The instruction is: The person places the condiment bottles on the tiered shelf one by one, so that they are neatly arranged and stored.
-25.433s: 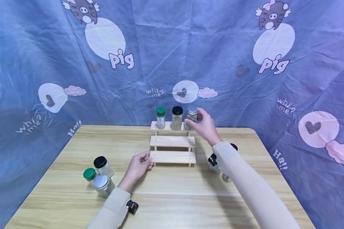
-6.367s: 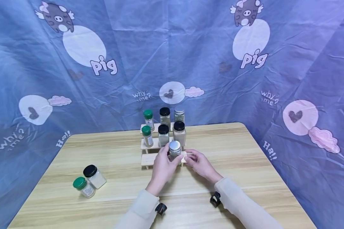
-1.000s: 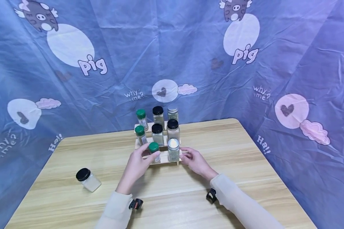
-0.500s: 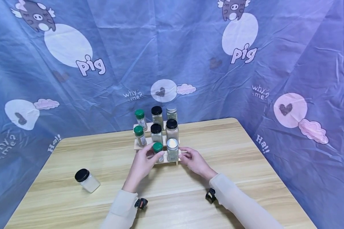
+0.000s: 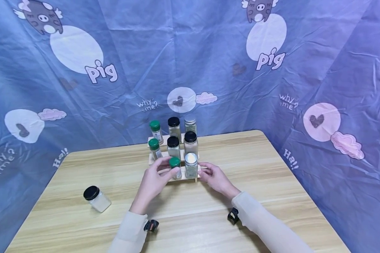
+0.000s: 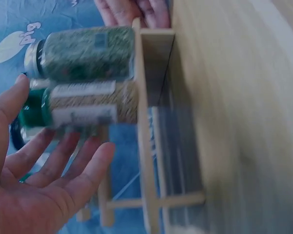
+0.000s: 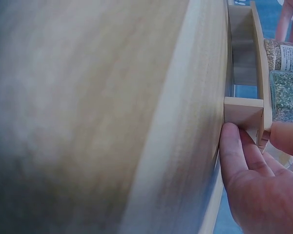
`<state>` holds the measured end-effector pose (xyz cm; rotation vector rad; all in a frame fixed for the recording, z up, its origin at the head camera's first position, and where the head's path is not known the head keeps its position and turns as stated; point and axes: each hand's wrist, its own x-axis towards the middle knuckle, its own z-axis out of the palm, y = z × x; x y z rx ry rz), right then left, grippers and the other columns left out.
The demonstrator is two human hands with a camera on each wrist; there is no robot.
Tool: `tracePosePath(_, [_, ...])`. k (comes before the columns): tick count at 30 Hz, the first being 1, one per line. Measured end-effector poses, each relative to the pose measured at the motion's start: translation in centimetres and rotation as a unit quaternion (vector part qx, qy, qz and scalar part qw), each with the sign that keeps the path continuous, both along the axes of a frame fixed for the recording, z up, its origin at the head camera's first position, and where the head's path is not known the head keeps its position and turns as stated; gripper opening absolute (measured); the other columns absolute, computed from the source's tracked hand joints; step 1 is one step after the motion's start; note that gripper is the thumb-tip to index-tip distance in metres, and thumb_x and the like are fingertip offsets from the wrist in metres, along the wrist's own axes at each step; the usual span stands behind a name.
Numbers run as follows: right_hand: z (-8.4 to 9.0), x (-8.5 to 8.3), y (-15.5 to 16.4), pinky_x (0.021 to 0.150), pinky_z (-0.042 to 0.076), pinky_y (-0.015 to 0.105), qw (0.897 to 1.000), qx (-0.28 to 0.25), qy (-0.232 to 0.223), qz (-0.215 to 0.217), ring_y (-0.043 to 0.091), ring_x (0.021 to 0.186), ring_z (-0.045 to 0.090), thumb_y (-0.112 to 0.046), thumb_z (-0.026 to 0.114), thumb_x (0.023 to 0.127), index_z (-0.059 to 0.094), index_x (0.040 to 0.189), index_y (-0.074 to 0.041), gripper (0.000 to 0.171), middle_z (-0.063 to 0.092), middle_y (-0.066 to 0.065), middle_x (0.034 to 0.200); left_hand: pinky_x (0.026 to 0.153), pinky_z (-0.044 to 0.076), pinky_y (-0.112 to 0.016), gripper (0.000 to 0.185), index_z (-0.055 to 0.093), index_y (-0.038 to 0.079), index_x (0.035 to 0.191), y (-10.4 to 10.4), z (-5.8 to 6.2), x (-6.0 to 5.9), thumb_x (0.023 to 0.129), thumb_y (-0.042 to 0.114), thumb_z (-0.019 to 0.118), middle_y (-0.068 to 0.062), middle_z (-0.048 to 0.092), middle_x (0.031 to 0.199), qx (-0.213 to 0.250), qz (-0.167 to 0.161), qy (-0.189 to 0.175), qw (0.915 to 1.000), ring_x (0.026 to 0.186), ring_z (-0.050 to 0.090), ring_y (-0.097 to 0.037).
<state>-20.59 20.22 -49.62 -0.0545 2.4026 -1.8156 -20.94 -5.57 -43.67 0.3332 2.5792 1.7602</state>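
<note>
A three-tier wooden rack bears spice jars on every step. On its lowest step stand a green-capped spice jar and, close on its right, a silver-lidded jar of green herbs. My left hand is around the green-capped jar's left side; in the left wrist view its fingers are spread and loose, apart from the jar. At the right end of the lowest step, my right hand pinches the rack, thumb against the board's end and fingers beneath, as the right wrist view shows.
A black-lidded jar of white contents lies tilted on the wooden table, left of the rack. Green-, black- and silver-lidded jars fill the upper two steps. Behind the table hangs a blue printed cloth.
Since several seconds ago, the green-capped jar has come from the table to the lowest step. Within the last second it shifted right beside the silver-lidded jar, and my left hand loosened and drew slightly left.
</note>
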Motion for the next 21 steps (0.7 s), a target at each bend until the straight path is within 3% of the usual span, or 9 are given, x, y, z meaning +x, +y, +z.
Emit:
tracePosePath(5, [0.1, 0.1, -0.1, 0.096, 0.068, 0.037, 1.0, -0.001, 0.007, 0.004, 0.038, 0.108, 0.075, -0.009, 0.06, 0.106, 0.052, 0.149, 0.002, 0.045, 0.07, 0.03, 0.129, 0.113, 0.059, -0.041, 0.06, 0.063, 0.017, 0.141, -2.8, 1.3, 0.5, 0.091, 0.045, 0.081, -0.007, 0.067, 0.141, -0.003, 0.015, 0.007, 0.9999, 0.132, 0.064, -0.027])
tracePosePath(11, [0.2, 0.1, 0.0, 0.097, 0.068, 0.037, 1.0, -0.003, 0.003, 0.004, 0.037, 0.11, 0.075, -0.008, 0.06, 0.106, 0.052, 0.149, 0.001, 0.045, 0.069, 0.03, 0.13, 0.114, 0.057, -0.031, 0.059, 0.06, 0.019, 0.146, -7.4, 3.0, 1.8, 0.096, 0.046, 0.076, -0.009, 0.065, 0.145, -0.02, 0.073, 0.028, 0.9968, 0.135, 0.062, -0.026])
tracePosePath(17, [0.2, 0.1, 0.1, 0.097, 0.068, 0.037, 1.0, 0.004, 0.002, -0.005, 0.036, 0.108, 0.076, -0.008, 0.061, 0.105, 0.053, 0.149, 0.0, 0.045, 0.07, 0.029, 0.129, 0.102, 0.053, -0.004, 0.048, 0.063, 0.02, 0.144, -12.1, 3.7, 3.6, 0.1, 0.037, 0.072, -0.006, 0.068, 0.143, -0.048, 0.159, 0.061, 0.9841, 0.121, 0.062, 0.005])
tracePosePath(21, [0.0, 0.1, -0.1, 0.097, 0.068, 0.037, 1.0, 0.005, 0.003, -0.002, 0.036, 0.107, 0.076, -0.009, 0.061, 0.106, 0.052, 0.149, 0.0, 0.045, 0.07, 0.029, 0.129, 0.098, 0.048, 0.002, 0.045, 0.065, 0.02, 0.142, -15.2, 3.6, 4.6, 0.099, 0.029, 0.075, 0.0, 0.07, 0.14, -0.063, 0.212, 0.085, 0.9715, 0.116, 0.057, 0.016])
